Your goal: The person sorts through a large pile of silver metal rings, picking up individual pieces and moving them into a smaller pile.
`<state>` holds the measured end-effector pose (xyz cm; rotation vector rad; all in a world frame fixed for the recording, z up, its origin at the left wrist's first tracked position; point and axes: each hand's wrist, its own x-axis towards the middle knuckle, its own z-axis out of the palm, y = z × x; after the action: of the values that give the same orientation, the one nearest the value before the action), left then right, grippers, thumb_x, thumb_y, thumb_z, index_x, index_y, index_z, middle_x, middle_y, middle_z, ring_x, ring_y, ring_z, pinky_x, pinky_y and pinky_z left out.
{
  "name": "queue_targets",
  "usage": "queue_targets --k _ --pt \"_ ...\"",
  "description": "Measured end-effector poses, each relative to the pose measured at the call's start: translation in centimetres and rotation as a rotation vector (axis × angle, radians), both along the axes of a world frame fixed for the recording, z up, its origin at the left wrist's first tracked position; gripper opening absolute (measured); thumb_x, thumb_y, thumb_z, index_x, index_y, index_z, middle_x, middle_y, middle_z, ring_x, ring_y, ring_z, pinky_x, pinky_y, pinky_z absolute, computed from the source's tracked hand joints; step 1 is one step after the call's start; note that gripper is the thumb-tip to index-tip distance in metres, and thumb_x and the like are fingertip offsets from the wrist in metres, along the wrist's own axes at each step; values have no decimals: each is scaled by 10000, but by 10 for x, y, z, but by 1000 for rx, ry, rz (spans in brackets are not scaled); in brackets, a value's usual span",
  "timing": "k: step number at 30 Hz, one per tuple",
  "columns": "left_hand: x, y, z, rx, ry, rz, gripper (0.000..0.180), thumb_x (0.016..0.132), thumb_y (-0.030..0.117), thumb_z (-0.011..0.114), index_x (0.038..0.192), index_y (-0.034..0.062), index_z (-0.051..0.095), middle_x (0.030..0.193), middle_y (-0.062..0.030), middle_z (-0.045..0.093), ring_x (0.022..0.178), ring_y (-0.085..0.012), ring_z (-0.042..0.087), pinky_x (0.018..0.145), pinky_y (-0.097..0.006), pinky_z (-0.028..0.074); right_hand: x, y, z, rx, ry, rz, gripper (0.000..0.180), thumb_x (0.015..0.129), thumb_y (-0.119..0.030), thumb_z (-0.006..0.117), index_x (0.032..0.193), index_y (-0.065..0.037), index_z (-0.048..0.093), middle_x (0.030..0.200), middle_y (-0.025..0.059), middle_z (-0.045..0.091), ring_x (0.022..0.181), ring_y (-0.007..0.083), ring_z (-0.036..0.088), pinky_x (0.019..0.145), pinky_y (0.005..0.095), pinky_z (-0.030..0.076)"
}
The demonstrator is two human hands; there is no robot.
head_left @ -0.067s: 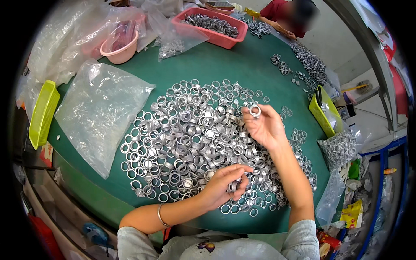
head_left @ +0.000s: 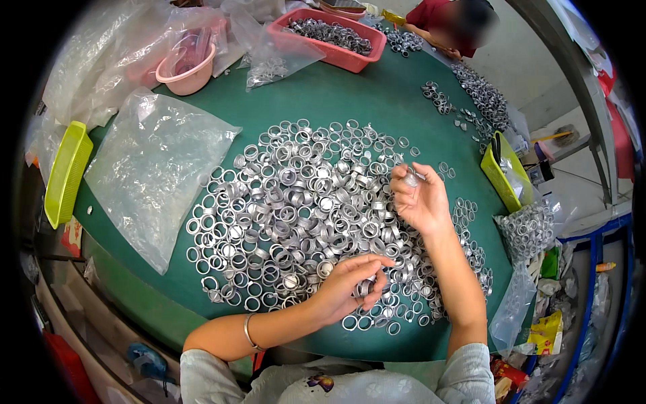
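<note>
A wide heap of small silver-grey metal rings [head_left: 289, 195] is spread over the green tabletop [head_left: 377, 87]. Above the heap's right side, my right hand [head_left: 425, 202] is raised with the palm partly turned up. Its thumb and fingers pinch one metal ring [head_left: 411, 179], now seen tilted. My left hand [head_left: 351, 283] hovers low over the near edge of the heap, its fingers curled. Grey metal shows between those fingers, apparently a ring, though the fingers partly cover it. Some pieces in the heap look like flat discs or filled rings.
An empty-looking clear plastic bag [head_left: 158, 175] lies left of the heap, beside a yellow-green basket [head_left: 67, 176]. Behind are a pink bowl [head_left: 188, 75] and a red-pink tub [head_left: 375, 54] of rings. Another yellow-green basket [head_left: 499, 176] and a filled bag [head_left: 527, 232] stand right. A co-worker [head_left: 431, 23] sits far right.
My right hand has moved slightly right and turned, so the ring in its fingers shows its side rather than its open face. My left hand stays almost still.
</note>
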<state>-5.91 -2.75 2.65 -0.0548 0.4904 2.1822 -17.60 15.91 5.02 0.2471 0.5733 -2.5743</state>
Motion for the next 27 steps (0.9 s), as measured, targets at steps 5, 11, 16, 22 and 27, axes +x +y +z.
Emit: queue_targets --k 5,11,16,22,27 --pt "-1 -1 -3 30 9 6 240 925 179 416 1074 24 524 657 -33 441 508 -101 405 422 -216 320 -20 -20 6 726 244 120 297 888 -336 512 825 -48 545 539 -41 373 441 62 306 372 178 238" --pt "-2 0 -3 23 16 -18 235 924 167 415 1071 19 523 637 -28 424 492 -100 386 410 -214 316 -37 -38 -18 2289 1032 90 257 750 -305 642 726 -49 651 687 152 627 665 336 613 586 413 479" --pt "1 1 -5 25 8 -33 227 919 157 427 1067 12 519 640 -29 429 490 -100 390 413 -215 319 -35 -18 -6 2378 910 -60 257 732 -324 653 714 -68 665 677 136 632 624 304 618 555 395 480" --pt "1 1 -6 40 8 -20 226 915 153 436 1065 5 517 644 -29 433 494 -98 396 418 -217 320 -15 -67 -11 2104 1225 104 220 721 -275 678 760 -60 669 744 98 631 665 299 607 594 380 475" --pt "-3 -1 -1 10 25 -26 245 918 178 434 1072 5 513 638 -25 424 500 -102 390 423 -218 314 -24 -41 3 1514 957 129 155 766 -139 636 838 -4 653 753 58 582 708 147 521 672 282 406"
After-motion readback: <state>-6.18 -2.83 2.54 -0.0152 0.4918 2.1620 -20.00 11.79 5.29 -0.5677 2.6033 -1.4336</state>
